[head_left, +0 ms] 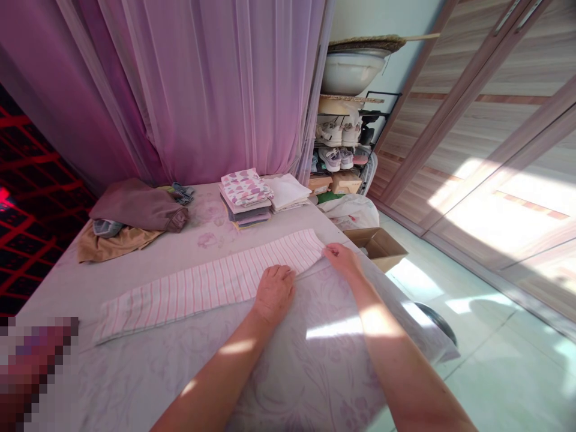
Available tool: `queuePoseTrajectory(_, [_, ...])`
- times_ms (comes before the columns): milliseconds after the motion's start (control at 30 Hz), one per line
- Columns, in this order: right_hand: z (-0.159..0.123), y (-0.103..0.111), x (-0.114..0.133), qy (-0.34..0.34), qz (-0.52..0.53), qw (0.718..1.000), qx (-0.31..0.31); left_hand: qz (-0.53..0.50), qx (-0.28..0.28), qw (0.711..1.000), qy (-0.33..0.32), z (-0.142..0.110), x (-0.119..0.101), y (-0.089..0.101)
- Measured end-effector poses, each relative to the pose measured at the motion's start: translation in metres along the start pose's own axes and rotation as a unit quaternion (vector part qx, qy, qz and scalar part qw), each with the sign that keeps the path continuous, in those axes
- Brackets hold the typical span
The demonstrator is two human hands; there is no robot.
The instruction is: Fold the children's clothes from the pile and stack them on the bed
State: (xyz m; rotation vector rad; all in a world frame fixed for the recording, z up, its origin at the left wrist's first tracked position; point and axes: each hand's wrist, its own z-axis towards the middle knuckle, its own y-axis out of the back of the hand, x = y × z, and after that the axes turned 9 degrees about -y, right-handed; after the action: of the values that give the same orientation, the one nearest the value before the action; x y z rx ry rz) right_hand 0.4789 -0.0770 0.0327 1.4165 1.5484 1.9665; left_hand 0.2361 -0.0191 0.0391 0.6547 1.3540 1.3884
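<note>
A long folded white cloth with pink stripes (198,285) lies slantwise across the bed, in a narrow strip. My left hand (275,294) rests flat on its near edge, right of the middle, fingers lying on the fabric. At the right end, my right hand (342,261) has its fingers pinched together on the cloth's corner. Beyond the strip stands a stack of folded cloths (246,201), topped by one with a pink and purple pattern. Beside that stack is a pile of folded white cloth (288,193).
A heap of brown and mauve clothes (139,210) lies at the bed's far left. Purple curtains (225,90) hang behind. Right of the bed are a cardboard box (382,252), a shoe rack (342,147) with a white basin (351,73) above, and a wooden wardrobe (490,120).
</note>
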Motion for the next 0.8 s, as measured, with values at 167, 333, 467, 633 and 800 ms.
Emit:
queuePoseTrajectory(167, [0.013,-0.003,0.001,0.038,0.030,0.998,0.025,-0.025,0.046,0.998,0.027,0.009,0.011,-0.012])
queuePoseTrajectory(333, [0.020,-0.011,-0.003,0.054,0.209,0.975,0.052,-0.036,0.036,0.998,0.029,0.006,0.016,-0.019])
queuePoseTrajectory(467, [0.019,-0.020,-0.005,0.005,0.333,0.940,0.077,-0.026,0.046,0.998,0.033,0.006,0.014,-0.017])
queuePoseTrajectory(633, [0.016,-0.024,-0.003,-0.015,0.396,0.914,0.091,-0.013,0.041,0.999,0.030,0.006,0.012,-0.016])
queuePoseTrajectory(800, [0.017,-0.027,-0.005,0.003,0.353,0.932,0.079,-0.017,0.035,0.999,0.035,0.007,0.013,-0.017])
